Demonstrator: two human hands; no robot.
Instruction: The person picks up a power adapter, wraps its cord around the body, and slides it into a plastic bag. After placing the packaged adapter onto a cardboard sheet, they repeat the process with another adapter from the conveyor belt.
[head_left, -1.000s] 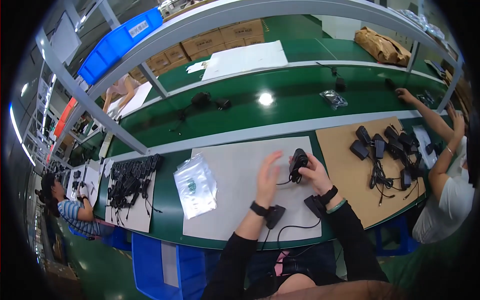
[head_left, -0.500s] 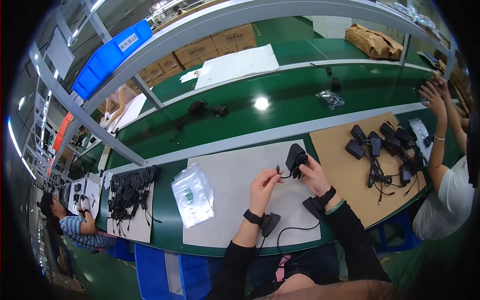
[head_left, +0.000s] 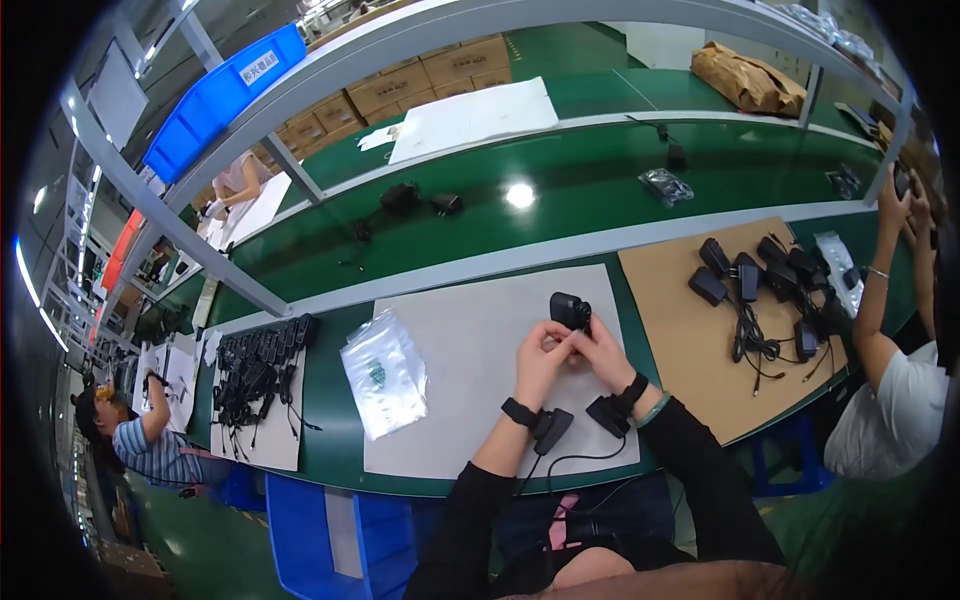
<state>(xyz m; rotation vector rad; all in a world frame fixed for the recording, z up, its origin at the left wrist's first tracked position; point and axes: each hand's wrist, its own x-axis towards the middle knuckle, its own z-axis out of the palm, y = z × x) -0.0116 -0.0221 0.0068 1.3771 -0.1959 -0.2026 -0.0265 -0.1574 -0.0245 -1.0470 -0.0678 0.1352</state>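
Observation:
A black power adapter (head_left: 570,310) is held upright above the grey-white work sheet (head_left: 440,300) by my right hand (head_left: 602,354), whose fingers are wrapped about its lower part. My left hand (head_left: 543,356) is closed in a pinch against the right fingertips, just below the adapter. The adapter's cable end, seen in the left fingers a moment earlier, is now mostly hidden by both hands. To the left of my hands, clear plastic bags (head_left: 388,375) lie in a flat stack on the sheet's edge.
Black adapters with cables lie on brown cardboard (head_left: 680,370) at right; more fill a sheet at left. A raised green conveyor (head_left: 440,240) runs behind, carrying several adapters. Wired black boxes (head_left: 552,431) hang at my wrists. A blue bin (head_left: 225,100) tops the frame. Co-workers sit either side.
My hands have come together and moved slightly left, lowering the adapter a little. The cable end has gone out of sight between my fingers. The right co-worker's hands have moved farther right.

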